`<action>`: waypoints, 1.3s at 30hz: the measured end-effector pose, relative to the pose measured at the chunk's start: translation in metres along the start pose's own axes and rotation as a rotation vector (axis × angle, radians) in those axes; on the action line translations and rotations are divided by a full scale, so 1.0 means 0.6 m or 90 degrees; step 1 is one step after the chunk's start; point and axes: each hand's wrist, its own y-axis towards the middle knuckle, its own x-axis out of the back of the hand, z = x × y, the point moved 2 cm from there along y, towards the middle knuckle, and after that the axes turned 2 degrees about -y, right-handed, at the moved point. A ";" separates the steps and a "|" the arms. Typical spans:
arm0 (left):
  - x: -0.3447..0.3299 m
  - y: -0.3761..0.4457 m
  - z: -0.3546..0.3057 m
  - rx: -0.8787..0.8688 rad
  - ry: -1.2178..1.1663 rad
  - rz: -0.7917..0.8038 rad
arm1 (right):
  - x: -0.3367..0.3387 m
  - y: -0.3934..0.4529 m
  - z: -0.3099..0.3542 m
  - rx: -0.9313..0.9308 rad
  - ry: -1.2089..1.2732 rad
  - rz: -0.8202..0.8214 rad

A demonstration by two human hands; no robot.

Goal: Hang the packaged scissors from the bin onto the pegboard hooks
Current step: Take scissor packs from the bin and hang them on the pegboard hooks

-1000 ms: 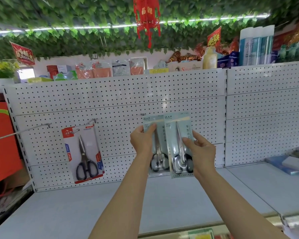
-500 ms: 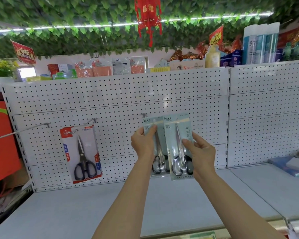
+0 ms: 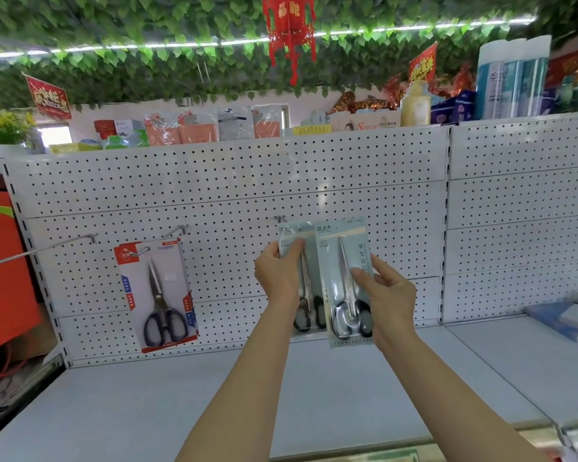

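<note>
1. Left hand (image 3: 277, 275) pinches the upper edge of a pale-blue scissors pack (image 3: 294, 243) that sits at the pegboard (image 3: 231, 181), just under a hook (image 3: 278, 219).
2. Right hand (image 3: 386, 293) clamps a second pack (image 3: 342, 261) by its right edge, overlapping the first.
3. My read: light, stiff card with slick film; best held near the top by the hang hole.
4. Writing: Chinese characters, too small to read. The red pack (image 3: 157, 295) on the left says "SCISSORS".
</note>
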 end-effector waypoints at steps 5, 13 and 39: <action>0.006 0.003 0.009 0.023 0.014 -0.010 | 0.005 -0.002 0.001 -0.004 0.007 -0.013; 0.011 0.000 0.006 0.036 0.007 -0.016 | 0.001 -0.003 0.002 -0.010 -0.007 -0.011; 0.020 0.007 0.012 0.046 0.013 0.015 | 0.002 -0.011 0.007 0.001 -0.017 -0.015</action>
